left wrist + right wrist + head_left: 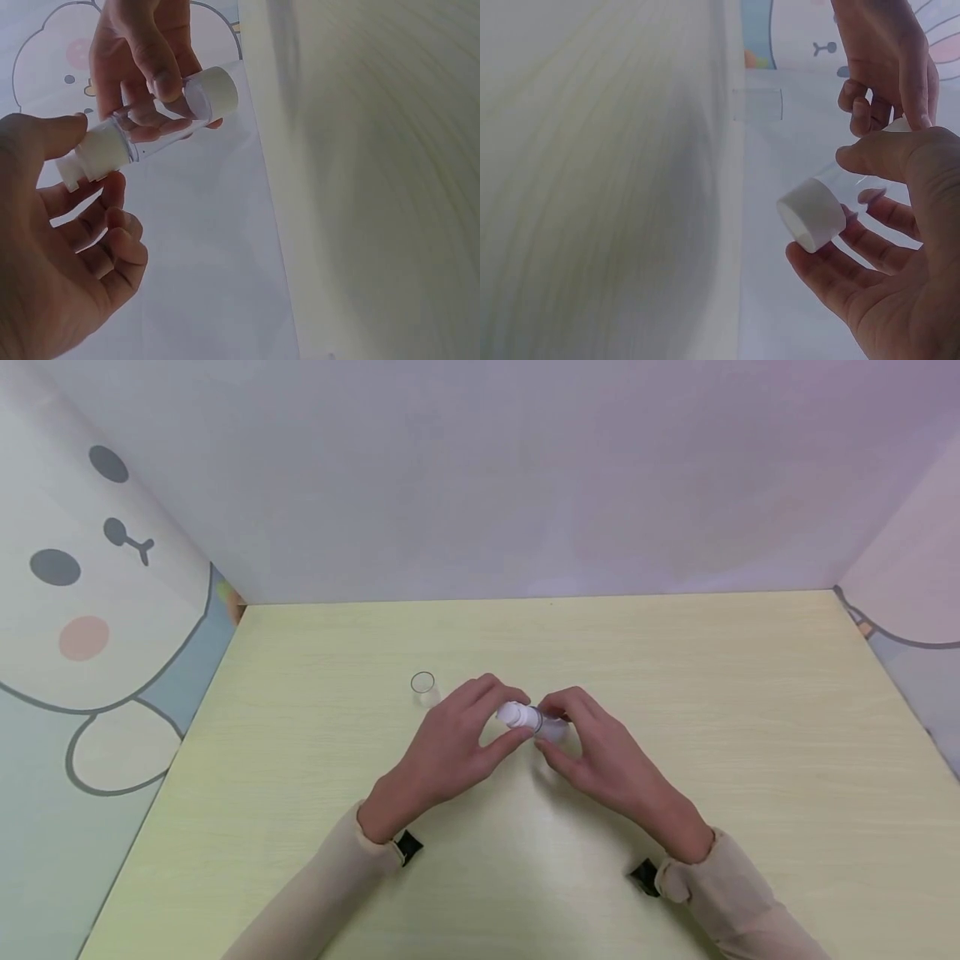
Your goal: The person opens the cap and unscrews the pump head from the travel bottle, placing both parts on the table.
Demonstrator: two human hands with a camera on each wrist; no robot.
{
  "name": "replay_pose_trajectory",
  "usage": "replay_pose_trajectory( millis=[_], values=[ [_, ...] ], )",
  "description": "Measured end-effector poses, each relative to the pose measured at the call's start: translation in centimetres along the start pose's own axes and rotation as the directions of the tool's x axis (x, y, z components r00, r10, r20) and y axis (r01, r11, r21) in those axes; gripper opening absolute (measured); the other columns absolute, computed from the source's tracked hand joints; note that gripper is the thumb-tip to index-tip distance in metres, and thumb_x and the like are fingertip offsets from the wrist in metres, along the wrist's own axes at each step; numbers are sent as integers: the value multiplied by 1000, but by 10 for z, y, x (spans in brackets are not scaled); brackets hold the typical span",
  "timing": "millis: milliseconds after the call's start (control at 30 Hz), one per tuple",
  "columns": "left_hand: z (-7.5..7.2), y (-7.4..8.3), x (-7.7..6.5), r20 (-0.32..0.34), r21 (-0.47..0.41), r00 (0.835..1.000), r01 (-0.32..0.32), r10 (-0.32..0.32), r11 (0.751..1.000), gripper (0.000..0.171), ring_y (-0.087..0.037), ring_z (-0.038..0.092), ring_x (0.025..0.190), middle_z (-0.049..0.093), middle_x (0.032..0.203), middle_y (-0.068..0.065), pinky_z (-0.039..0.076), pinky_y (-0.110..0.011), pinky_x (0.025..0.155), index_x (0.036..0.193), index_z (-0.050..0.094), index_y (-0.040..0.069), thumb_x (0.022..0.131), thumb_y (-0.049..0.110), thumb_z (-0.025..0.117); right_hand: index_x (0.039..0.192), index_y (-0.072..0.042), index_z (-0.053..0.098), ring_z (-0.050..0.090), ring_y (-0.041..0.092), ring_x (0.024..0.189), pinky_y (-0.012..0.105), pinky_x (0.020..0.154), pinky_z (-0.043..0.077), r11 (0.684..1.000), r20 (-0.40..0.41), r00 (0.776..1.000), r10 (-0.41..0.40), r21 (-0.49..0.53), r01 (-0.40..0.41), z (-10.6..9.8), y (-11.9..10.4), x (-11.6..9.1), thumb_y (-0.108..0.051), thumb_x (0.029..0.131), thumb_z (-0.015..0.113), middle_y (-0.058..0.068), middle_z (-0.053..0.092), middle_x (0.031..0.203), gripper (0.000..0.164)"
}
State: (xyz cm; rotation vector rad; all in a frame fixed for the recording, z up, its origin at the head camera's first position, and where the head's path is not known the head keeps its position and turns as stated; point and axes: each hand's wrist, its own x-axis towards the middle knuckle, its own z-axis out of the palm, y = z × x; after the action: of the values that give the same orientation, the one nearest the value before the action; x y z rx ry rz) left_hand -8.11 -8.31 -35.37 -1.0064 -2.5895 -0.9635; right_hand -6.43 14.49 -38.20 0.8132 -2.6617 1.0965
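Both hands hold a small clear bottle [169, 146] with a white pump head [103, 152] and a white base [811, 214], tilted above the table. My left hand [457, 739] pinches the white pump head between thumb and fingers. Around the clear body, near the white base, my right hand [606, 758] has its thumb and fingers curled. Beside the left hand, a clear cap [423, 688] stands upright on the table; in the right wrist view it shows as a faint see-through cylinder.
The pale wooden table [712, 693] ends at a white back wall [525, 477]. Cartoon-printed panels [82, 552] flank it at left and right. A dark wrist piece [408, 847] shows at the left cuff and another dark piece [645, 877] at the right cuff.
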Motion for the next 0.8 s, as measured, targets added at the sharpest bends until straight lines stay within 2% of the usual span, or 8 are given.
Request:
replay_pose_trajectory(
  millis=[200, 400, 600, 800],
  values=[
    [-1, -3, 0, 6, -21, 1000, 10, -10, 1000, 22, -12, 63, 87, 68, 104, 8, 52, -22, 74, 113, 70, 18, 96, 31, 77, 127, -9, 58, 63, 15, 107, 38, 90, 59, 1000, 17, 1000, -5, -6, 6, 0, -2, 0, -10, 90, 81, 2, 62, 122, 44],
    [-2, -6, -1, -21, -114, 999, 32, -34, 993, 21, -8, 54, 73, 68, 99, 10, 45, -18, 63, 109, 72, 19, 94, 31, 79, 133, -12, 64, 64, 15, 109, 39, 89, 60, 1000, 12, 1000, -24, -8, 24, 1, -1, 0, -11, 90, 82, 0, 62, 127, 47],
    [0, -6, -1, -105, -205, 994, -29, 7, 978, 20, -6, 55, 72, 72, 93, 4, 52, -23, 62, 103, 74, 12, 89, 21, 84, 133, -14, 64, 64, 14, 108, 37, 87, 61, 998, -23, 998, -66, -11, 66, 2, -2, 0, -13, 90, 83, 0, 62, 126, 47],
    [4, -4, -2, -193, -232, 981, -73, 27, 970, 21, -8, 55, 69, 71, 86, 1, 49, -18, 61, 101, 74, 8, 85, 14, 87, 132, -12, 67, 66, 15, 105, 33, 83, 61, 994, -81, 991, -103, -30, 101, 4, -1, -1, -11, 85, 87, 2, 65, 122, 51]
  ],
)
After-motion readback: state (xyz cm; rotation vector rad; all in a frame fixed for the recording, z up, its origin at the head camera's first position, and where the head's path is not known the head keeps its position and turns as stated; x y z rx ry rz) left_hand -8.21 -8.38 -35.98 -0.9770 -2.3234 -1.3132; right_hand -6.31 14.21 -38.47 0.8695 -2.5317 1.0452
